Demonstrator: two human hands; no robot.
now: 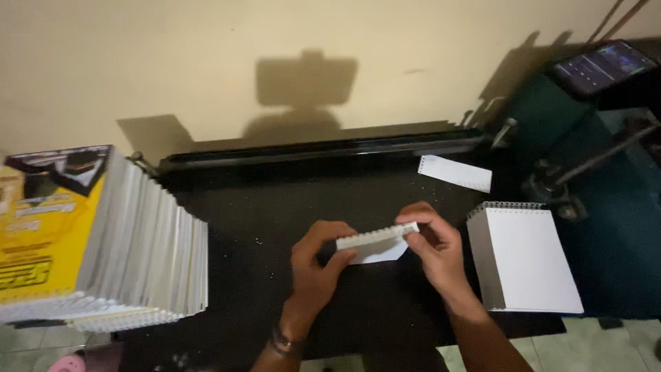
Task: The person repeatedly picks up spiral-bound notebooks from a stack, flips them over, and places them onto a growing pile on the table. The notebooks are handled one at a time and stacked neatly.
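Note:
Both my hands hold one small white notepad block (pixel 377 238) on edge above the black table (pixel 241 227). My left hand (pixel 315 265) grips its left end with thumb and fingers. My right hand (pixel 432 242) pinches its right end. A white sheet (pixel 377 253) shows under the block between my hands. A band sits on my left wrist.
A tall leaning stack of spiral-bound booklets with a yellow cover (pixel 103 241) fills the left. A stack of white spiral pads (pixel 527 258) lies at the right. A loose punched sheet (pixel 456 172) lies at the back. A phone on a stand (pixel 602 65) stands at the upper right.

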